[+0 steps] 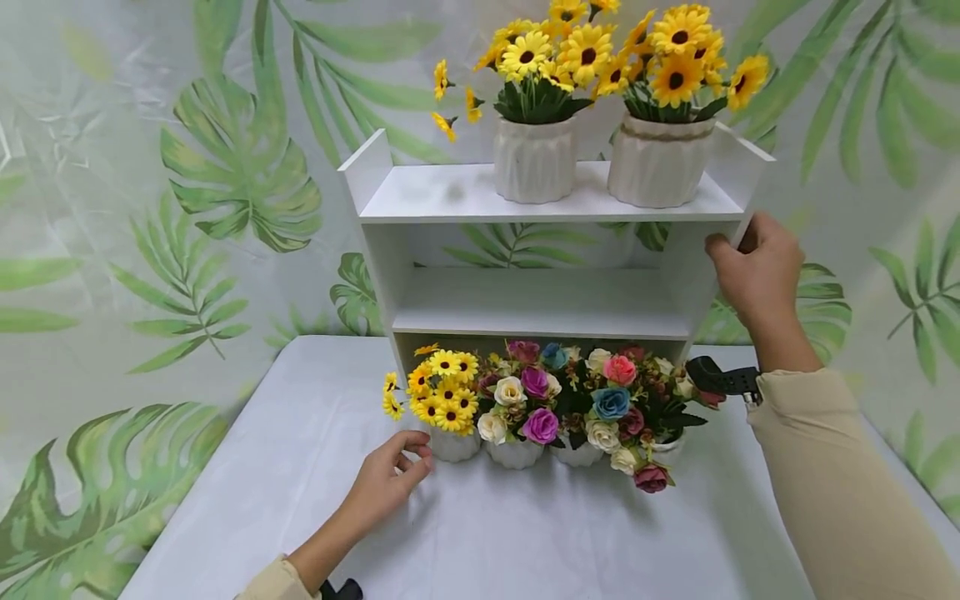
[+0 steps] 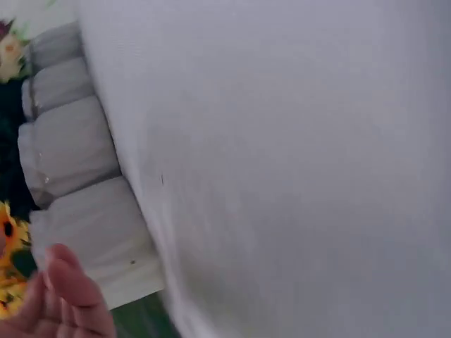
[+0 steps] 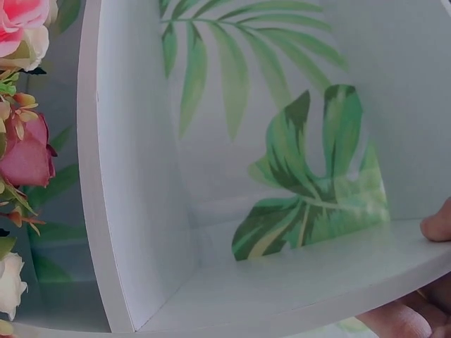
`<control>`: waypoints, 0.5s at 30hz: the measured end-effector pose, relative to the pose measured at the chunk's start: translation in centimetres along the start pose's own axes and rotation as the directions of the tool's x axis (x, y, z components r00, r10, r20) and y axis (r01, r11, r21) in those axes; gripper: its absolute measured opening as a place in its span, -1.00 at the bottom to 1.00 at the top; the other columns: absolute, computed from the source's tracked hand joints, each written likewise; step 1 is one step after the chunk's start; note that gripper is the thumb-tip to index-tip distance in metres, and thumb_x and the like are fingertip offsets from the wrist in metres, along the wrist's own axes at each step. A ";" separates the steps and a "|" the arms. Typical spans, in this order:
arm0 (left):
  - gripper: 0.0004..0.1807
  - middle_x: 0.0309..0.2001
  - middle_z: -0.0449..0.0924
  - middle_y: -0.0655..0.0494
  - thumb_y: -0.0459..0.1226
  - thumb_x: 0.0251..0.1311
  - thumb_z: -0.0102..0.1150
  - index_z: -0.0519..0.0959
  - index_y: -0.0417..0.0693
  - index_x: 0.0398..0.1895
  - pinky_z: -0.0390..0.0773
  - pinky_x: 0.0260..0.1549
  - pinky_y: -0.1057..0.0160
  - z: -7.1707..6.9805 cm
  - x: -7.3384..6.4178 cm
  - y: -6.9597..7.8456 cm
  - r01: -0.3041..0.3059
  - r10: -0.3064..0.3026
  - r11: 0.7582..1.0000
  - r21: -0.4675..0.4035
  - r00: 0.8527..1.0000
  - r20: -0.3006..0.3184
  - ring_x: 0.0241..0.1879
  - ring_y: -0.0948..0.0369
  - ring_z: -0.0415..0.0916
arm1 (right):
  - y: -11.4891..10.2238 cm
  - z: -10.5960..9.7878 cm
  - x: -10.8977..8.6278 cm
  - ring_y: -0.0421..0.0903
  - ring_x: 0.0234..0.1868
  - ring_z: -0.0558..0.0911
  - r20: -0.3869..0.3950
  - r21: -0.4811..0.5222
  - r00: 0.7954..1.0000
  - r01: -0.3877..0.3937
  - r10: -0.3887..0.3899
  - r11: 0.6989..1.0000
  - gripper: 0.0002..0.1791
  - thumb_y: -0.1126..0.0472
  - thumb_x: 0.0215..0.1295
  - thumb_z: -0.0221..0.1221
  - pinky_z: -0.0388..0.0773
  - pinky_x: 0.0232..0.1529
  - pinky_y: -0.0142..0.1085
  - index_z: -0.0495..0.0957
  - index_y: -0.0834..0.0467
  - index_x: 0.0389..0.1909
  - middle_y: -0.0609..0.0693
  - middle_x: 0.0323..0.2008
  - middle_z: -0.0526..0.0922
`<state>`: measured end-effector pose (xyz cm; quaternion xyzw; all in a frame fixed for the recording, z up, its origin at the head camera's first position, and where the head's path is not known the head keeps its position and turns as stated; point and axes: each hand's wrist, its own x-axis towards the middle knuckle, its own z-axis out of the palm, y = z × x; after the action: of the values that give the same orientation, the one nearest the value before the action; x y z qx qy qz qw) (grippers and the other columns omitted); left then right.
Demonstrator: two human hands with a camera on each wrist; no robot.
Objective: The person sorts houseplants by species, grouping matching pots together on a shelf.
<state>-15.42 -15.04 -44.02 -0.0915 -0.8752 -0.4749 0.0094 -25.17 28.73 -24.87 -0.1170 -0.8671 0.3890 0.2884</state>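
Observation:
A white shelf (image 1: 525, 302) stands on the table. My right hand (image 1: 767, 271) grips the upper part of its right side panel, and in the right wrist view the thumb (image 3: 438, 224) lies on the inner face with fingers (image 3: 398, 322) outside. Low at the left, my left hand (image 1: 390, 479) is beside a pot of small sunflowers (image 1: 444, 392), its fingers loosely bent and holding nothing. That pot leads a row of white pots in front of the bottom tier, with artificial roses (image 1: 536, 392) in the others.
Two whitish pots of yellow sunflowers (image 1: 534, 162) (image 1: 660, 162) stand on the top board, centre and right. Blossoms reach past the row of pots over the white tablecloth (image 1: 480, 542). Behind hangs a leaf-patterned backdrop (image 1: 247, 158).

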 end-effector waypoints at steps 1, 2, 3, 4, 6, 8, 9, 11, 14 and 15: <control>-0.67 -0.10 0.65 0.06 -0.31 0.26 0.22 0.54 -0.12 0.09 0.47 -0.48 0.38 0.1 0.4 -0.1 0.070 -0.070 0.996 -0.051 0.998 0.004 -0.37 0.31 0.47 | 0.0 0.0 0.0 -0.50 -0.32 0.44 0.004 0.000 1.000 -0.006 0.006 1.000 -0.48 -0.04 0.34 0.06 0.34 -0.41 -0.60 0.52 0.16 0.20 0.10 -0.02 0.67; -0.64 -0.04 0.63 0.00 -0.30 0.27 0.20 0.51 -0.14 0.13 0.48 -0.46 0.37 0.2 0.8 -0.3 0.124 -0.124 0.988 -0.094 0.992 -0.001 -0.31 0.26 0.49 | 0.0 0.0 0.0 -0.48 -0.29 0.45 0.008 0.000 1.000 -0.013 0.013 1.000 -0.47 -0.05 0.35 0.05 0.34 -0.40 -0.59 0.51 0.16 0.22 0.14 0.04 0.65; -0.60 0.02 0.61 -0.05 -0.30 0.27 0.20 0.48 -0.16 0.17 0.49 -0.42 0.36 0.4 1.3 -0.4 0.158 -0.161 0.979 -0.131 0.987 -0.010 -0.25 0.21 0.50 | 0.0 -0.1 0.1 -0.46 -0.27 0.45 0.007 0.000 1.000 -0.020 0.020 1.000 -0.46 -0.06 0.35 0.05 0.34 -0.38 -0.58 0.50 0.15 0.23 0.14 0.06 0.64; -0.56 0.08 0.58 -0.09 -0.28 0.26 0.20 0.45 -0.17 0.19 0.50 -0.39 0.35 0.5 1.8 -0.5 0.186 -0.191 0.971 -0.152 0.981 -0.022 -0.19 0.16 0.51 | 0.0 -0.2 0.1 -0.45 -0.26 0.46 0.002 -0.001 1.000 -0.023 0.023 1.000 -0.47 -0.07 0.35 0.05 0.34 -0.37 -0.57 0.50 0.14 0.23 0.09 0.03 0.65; -0.47 0.18 0.52 -0.14 -0.25 0.22 0.23 0.39 -0.21 0.24 0.54 -0.28 0.31 0.7 2.6 -0.7 0.229 -0.239 0.956 -0.182 0.970 -0.039 -0.04 0.06 0.51 | 0.0 -0.3 0.1 -0.44 -0.26 0.46 -0.003 0.008 1.000 -0.023 0.023 1.000 -0.48 -0.06 0.34 0.06 0.35 -0.36 -0.56 0.51 0.14 0.20 -0.05 -0.09 0.66; -0.36 0.25 0.45 -0.18 -0.23 0.18 0.28 0.32 -0.23 0.30 0.59 -0.16 0.22 0.9 3.2 -0.8 0.249 -0.262 0.948 -0.199 0.964 -0.039 0.11 -0.03 0.48 | 0.0 -0.2 0.2 -0.45 -0.28 0.45 -0.005 0.016 1.000 -0.015 0.015 1.000 -0.50 -0.05 0.34 0.07 0.36 -0.37 -0.56 0.52 0.14 0.18 -0.17 -0.19 0.62; -0.31 0.28 0.43 -0.19 -0.22 0.15 0.31 0.30 -0.23 0.32 0.60 -0.08 0.16 1.0 3.5 -0.8 0.254 -0.265 0.947 -0.197 0.964 -0.031 0.17 -0.06 0.46 | 0.0 -0.2 0.1 -0.46 -0.29 0.45 -0.004 0.019 1.000 -0.011 0.011 1.000 -0.51 -0.05 0.33 0.08 0.36 -0.37 -0.56 0.52 0.14 0.17 -0.20 -0.20 0.62; -0.22 0.31 0.40 -0.21 -0.21 0.10 0.37 0.26 -0.22 0.37 0.58 0.05 0.02 1.2 3.9 -0.9 0.249 -0.256 0.949 -0.192 0.967 -0.010 0.25 -0.11 0.41 | 0.0 0.0 0.1 -0.46 -0.28 0.45 0.001 0.022 1.000 -0.005 0.005 1.000 -0.50 -0.04 0.33 0.08 0.36 -0.37 -0.56 0.53 0.15 0.18 -0.14 -0.16 0.65; -0.11 0.32 0.41 -0.22 -0.20 0.03 0.44 0.22 -0.14 0.43 0.42 0.26 -0.15 1.5 4.5 -0.9 0.228 -0.229 0.955 -0.188 0.973 0.018 0.30 -0.15 0.37 | 0.0 0.2 0.0 -0.45 -0.25 0.46 0.001 0.006 1.000 -0.004 0.004 1.000 -0.48 -0.06 0.34 0.07 0.35 -0.36 -0.56 0.52 0.13 0.21 0.07 0.01 0.65; -0.08 0.32 0.41 -0.23 -0.18 0.01 0.46 0.21 -0.13 0.45 0.36 0.30 -0.19 1.6 4.6 -0.9 0.221 -0.221 0.958 -0.182 0.975 0.024 0.32 -0.17 0.36 | 0.0 0.2 0.0 -0.44 -0.25 0.46 0.001 0.001 1.000 -0.004 0.004 1.000 -0.48 -0.06 0.34 0.07 0.34 -0.36 -0.56 0.52 0.13 0.22 0.11 0.04 0.64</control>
<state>-19.97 -13.47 -45.19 0.0054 -0.8326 -0.5513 -0.0537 -25.32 28.64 -25.00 -0.1186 -0.8668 0.3899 0.2874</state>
